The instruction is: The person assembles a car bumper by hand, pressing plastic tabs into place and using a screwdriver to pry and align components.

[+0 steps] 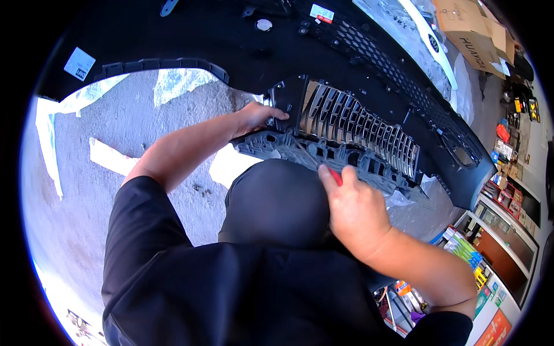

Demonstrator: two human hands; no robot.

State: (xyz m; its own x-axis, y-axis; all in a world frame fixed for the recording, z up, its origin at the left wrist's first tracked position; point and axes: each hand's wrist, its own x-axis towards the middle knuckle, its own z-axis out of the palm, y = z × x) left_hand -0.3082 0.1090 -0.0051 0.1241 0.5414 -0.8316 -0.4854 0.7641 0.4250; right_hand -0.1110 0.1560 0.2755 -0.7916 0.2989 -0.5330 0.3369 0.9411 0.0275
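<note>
left hand [258, 117] gripping left end of grille [352, 130], fingers curling over its dark frame edge. right hand [353, 210] closing around red-handled screwdriver [335, 176], thin shaft pointing up-left into grille's lower frame. grille lying on back side of black bumper [369, 46], chrome slats facing up, resting partly on person's knee [274, 199]. bumper stretching across concrete floor [115, 132]. cardboard boxes [470, 29] sitting far right, well apart.
</note>
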